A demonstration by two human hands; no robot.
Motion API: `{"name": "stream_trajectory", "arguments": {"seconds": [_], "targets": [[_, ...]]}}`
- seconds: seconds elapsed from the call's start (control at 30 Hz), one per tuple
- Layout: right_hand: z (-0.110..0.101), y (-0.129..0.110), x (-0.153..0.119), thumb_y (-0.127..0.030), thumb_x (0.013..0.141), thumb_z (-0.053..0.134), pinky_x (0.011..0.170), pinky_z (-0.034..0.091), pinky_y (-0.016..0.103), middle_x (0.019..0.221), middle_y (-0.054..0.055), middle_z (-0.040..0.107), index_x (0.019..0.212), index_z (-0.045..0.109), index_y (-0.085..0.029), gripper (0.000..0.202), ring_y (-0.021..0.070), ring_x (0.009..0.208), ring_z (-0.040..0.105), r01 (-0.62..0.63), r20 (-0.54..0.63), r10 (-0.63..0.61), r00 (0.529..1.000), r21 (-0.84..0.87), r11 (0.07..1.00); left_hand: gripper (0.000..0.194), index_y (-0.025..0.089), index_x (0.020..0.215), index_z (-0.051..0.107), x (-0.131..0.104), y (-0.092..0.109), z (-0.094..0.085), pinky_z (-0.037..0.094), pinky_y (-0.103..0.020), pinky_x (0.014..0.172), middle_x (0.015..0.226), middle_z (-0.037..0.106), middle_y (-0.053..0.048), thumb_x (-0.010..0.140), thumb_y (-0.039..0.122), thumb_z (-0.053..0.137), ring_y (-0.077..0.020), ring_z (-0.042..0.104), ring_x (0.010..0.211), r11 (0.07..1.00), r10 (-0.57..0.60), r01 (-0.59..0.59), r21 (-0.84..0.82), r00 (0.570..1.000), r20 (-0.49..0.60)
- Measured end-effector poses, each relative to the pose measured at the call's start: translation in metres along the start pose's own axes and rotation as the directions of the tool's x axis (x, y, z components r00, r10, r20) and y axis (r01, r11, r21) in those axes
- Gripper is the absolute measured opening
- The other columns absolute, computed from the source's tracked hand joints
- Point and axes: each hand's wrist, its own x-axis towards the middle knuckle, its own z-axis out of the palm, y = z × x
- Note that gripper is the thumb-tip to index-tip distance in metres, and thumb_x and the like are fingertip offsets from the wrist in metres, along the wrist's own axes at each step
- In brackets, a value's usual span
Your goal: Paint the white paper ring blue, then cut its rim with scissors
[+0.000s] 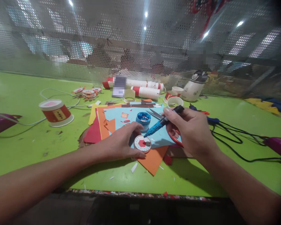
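Note:
My left hand (127, 139) curls around a small round disc (142, 143), thumb at its near edge and fingers at the far side. A red hexagon marks the disc's middle, ringed by white sections with small dots. My right hand (187, 128) grips a pen-like tool (157, 125) with a black rear end and a rough blue front. Its tip points down at the disc's upper edge; contact is hard to tell. Just beyond stands a small blue-rimmed pot (143, 120). Scissors (154, 114) with red-orange handles lie partly hidden beneath my right hand.
Coloured sheets (154, 161) and paper scraps spread under my hands. A red-and-white paper cup (56, 113) stands upside down at left. Behind are stacked cups (146, 92), a phone (119, 87) and a bottle (194, 86). Black cords (236, 132) run rightward.

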Motion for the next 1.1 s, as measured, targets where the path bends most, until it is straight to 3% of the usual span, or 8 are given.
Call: {"name": "stream_trajectory", "arguments": {"seconds": [0.23, 0.33, 0.47, 0.87, 0.97, 1.1], "targets": [[0.001, 0.003, 0.001, -0.048, 0.081, 0.076, 0.036, 0.033, 0.022, 0.048, -0.003, 0.057, 0.063, 0.062, -0.019, 0.037, 0.0086, 0.04, 0.046, -0.133, 0.106, 0.121, 0.987, 0.117, 0.984, 0.057, 0.02, 0.119, 0.05, -0.003, -0.001, -0.003, 0.048, -0.033, 0.068, 0.093, 0.064, -0.003, 0.074, 0.039, 0.078, -0.0212, 0.061, 0.078, 0.995, -0.037, 0.044, -0.093, 0.997, 0.074], [0.001, 0.004, 0.002, -0.049, 0.08, 0.076, 0.039, 0.038, 0.022, 0.051, -0.002, 0.06, 0.068, 0.065, -0.017, 0.036, 0.009, 0.042, 0.048, -0.175, 0.147, 0.155, 0.977, 0.129, 0.976, 0.057, 0.018, 0.122, 0.05, -0.003, -0.003, -0.004, 0.049, -0.033, 0.066, 0.1, 0.065, -0.007, 0.075, 0.04, 0.076, -0.0223, 0.062, 0.08, 0.992, -0.025, 0.034, -0.118, 0.996, 0.081], [-0.001, 0.002, 0.003, -0.046, 0.081, 0.076, 0.044, 0.042, 0.023, 0.055, -0.003, 0.061, 0.079, 0.069, -0.016, 0.031, 0.0095, 0.046, 0.05, -0.176, 0.191, 0.153, 0.97, 0.112, 0.978, 0.062, 0.018, 0.124, 0.051, -0.002, -0.004, -0.005, 0.051, -0.038, 0.077, 0.118, 0.062, -0.012, 0.073, 0.039, 0.078, -0.0267, 0.062, 0.095, 0.995, -0.035, 0.041, -0.094, 0.998, 0.058], [-0.01, 0.001, 0.003, -0.036, 0.081, 0.078, 0.045, 0.043, 0.022, 0.058, -0.003, 0.063, 0.086, 0.072, -0.018, 0.02, 0.0096, 0.049, 0.053, -0.183, 0.29, 0.142, 0.946, 0.119, 0.976, 0.063, 0.021, 0.12, 0.051, 0.003, -0.009, -0.003, 0.049, -0.038, 0.085, 0.118, 0.062, -0.009, 0.068, 0.036, 0.082, -0.0263, 0.06, 0.1, 0.997, -0.036, 0.039, -0.068, 0.998, 0.041], [-0.009, -0.001, 0.001, -0.04, 0.082, 0.077, 0.043, 0.042, 0.021, 0.057, -0.002, 0.063, 0.081, 0.071, -0.017, 0.023, 0.0092, 0.048, 0.053, -0.162, 0.241, 0.129, 0.962, 0.122, 0.979, 0.063, 0.022, 0.121, 0.05, 0.002, -0.011, -0.003, 0.048, -0.038, 0.087, 0.12, 0.061, -0.008, 0.069, 0.036, 0.082, -0.0261, 0.059, 0.103, 0.997, -0.021, 0.023, -0.071, 0.999, 0.042], [-0.008, -0.007, -0.001, -0.044, 0.084, 0.073, 0.041, 0.041, 0.02, 0.052, -0.003, 0.061, 0.066, 0.064, -0.018, 0.033, 0.0082, 0.044, 0.051, -0.081, 0.089, 0.074, 0.993, 0.071, 0.994, 0.063, 0.023, 0.121, 0.05, 0.003, -0.014, -0.003, 0.046, -0.038, 0.09, 0.121, 0.061, -0.006, 0.069, 0.036, 0.083, -0.0262, 0.058, 0.107, 0.999, -0.019, 0.021, -0.039, 0.998, 0.058]]}}
